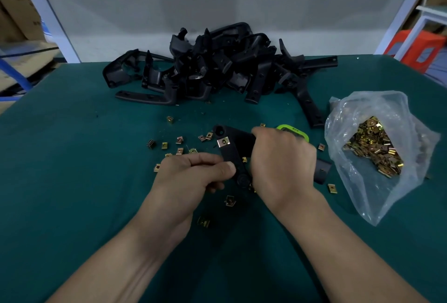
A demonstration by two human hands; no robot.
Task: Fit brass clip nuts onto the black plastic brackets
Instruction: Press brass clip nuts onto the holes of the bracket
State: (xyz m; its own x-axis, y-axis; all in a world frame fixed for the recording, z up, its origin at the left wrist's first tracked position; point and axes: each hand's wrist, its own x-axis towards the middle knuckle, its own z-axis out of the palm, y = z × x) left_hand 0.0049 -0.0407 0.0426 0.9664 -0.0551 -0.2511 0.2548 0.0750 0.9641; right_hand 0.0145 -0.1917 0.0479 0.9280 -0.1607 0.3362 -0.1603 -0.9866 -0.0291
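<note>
— What lay nearest on the green mat [72, 181]?

— A couple of loose brass clip nuts [229, 200], at six o'clock from the hands. More were scattered from nine to eleven o'clock.

— And the hands?

— Both were on one black bracket [238, 144], held just above the mat near its middle. The right hand [283, 157] was wrapped over the bracket's three o'clock end, fingers curled round it. The left hand [193, 174] was curled too, thumb and forefinger pinched against the edge of the bracket's lower arm. I could not tell whether a nut sat between those fingers.

— Was anything fitted?

— One fitted clip nut [223, 142] was clipped over the bracket's edge, at twelve o'clock from the left thumb.

— Further out?

— A green-rimmed object [290, 129] showed just behind the right hand. At three o'clock an open plastic bag [377, 191] held a heap of nuts. At twelve o'clock, along the far edge, was a tangled pile of brackets [217, 65]. Beyond it stood cardboard boxes [17, 12] at ten o'clock and an orange stool [418, 48] at two.
</note>
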